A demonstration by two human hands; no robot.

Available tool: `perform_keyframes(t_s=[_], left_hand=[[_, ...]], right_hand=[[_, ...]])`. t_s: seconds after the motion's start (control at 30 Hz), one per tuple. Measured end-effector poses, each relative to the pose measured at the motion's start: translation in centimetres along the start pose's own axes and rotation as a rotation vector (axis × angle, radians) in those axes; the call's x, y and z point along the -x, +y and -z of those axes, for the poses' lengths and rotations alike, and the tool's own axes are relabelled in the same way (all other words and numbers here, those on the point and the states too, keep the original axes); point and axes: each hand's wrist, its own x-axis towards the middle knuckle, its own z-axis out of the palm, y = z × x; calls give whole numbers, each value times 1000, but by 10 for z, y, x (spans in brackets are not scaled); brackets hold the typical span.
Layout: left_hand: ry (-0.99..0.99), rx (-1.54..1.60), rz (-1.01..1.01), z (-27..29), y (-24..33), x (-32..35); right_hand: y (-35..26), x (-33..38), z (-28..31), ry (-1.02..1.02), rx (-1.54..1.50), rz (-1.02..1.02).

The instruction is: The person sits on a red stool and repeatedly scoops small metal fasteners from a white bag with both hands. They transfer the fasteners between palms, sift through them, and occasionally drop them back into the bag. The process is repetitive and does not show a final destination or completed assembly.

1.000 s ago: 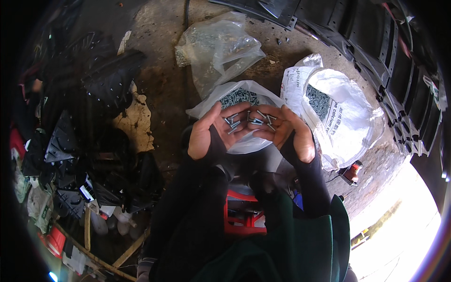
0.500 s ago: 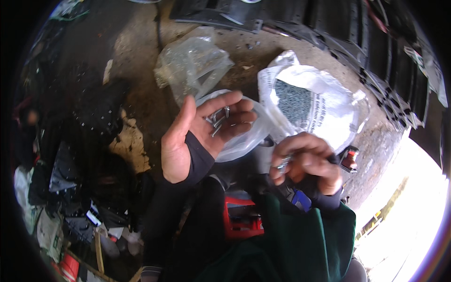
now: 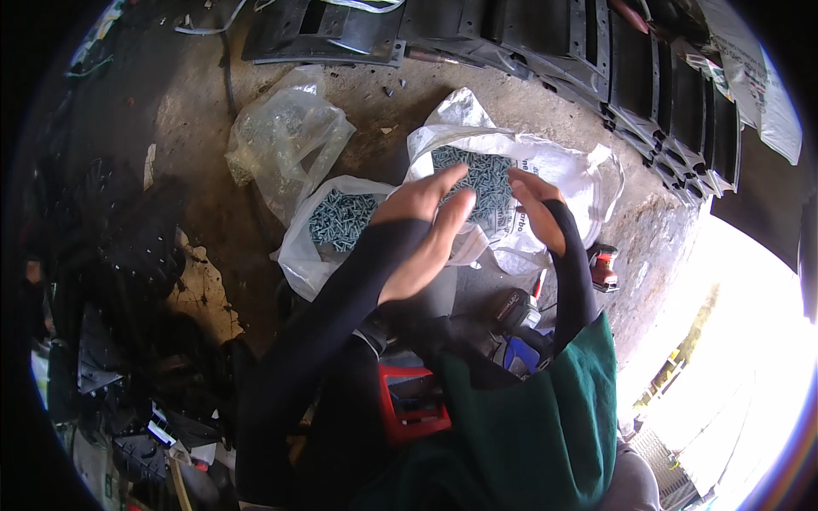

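Note:
My left hand (image 3: 426, 234) is raised flat with fingers together and stretched out, palm facing right, above a white plastic bag of grey screws (image 3: 336, 220). My right hand (image 3: 535, 209) faces it a short gap away, fingers extended, over a larger white bag of screws (image 3: 486, 175). Neither hand appears to hold anything. Both forearms wear black sleeves. The bags lie open on the dirty concrete floor (image 3: 196, 153).
A clear plastic bag (image 3: 285, 140) lies at the upper left of the screw bags. Black metal parts (image 3: 545, 34) line the top edge, dark scrap (image 3: 111, 255) fills the left. A red stool (image 3: 413, 400) and a cordless drill (image 3: 515, 311) sit below my hands.
My left hand held screws in its palm half a second ago; now it is empty and flat. My right hand rose from near the drill up beside the left.

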Motion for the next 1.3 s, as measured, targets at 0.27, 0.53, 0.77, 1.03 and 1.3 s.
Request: perform_keyframes(t_s=[0.27,0.53,0.77,1.03,1.3], left_hand=[[142,-833,-417,-48,-19,33],[157,-781,-472,-58,-34,50],[112,-417,-619,-68,-60,96],[515,22,-38,-42,-74,88],[536,358,616,-28,-124,90]], right_hand=[[-37,-60,25,342,261,236],[-39,40,5,-4,93,169],[-23,81,-66,-544,225,157],[-119,102,-69,204,32,668],[-96,1,-217,6,498,684]])
